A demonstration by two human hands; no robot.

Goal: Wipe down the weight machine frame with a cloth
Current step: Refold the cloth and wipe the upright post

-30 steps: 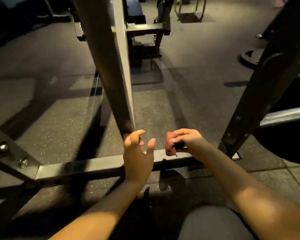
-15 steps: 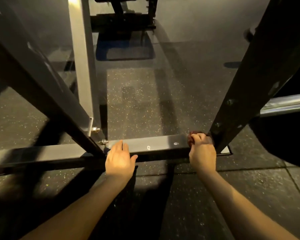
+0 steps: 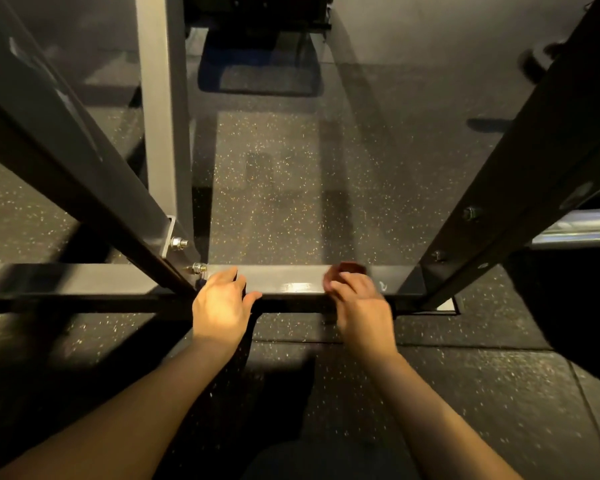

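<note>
Wiping is partway, we think: our right hand (image 3: 355,296) clutches the cloth (image 3: 352,268) on the low bar (image 3: 291,280); our left hand (image 3: 222,303) rests flat. Other bars look untouched.

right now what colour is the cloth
Dark red, bunched in the right hand; the cloth shows only in the head view.

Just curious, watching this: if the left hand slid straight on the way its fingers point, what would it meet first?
Probably the bolt at the joint. The left hand rests on the low crossbar, fingers pointing forward and slightly left, toward where the slanted strut meets it. Depth is hard to judge, so it might touch the strut's foot first.
</note>
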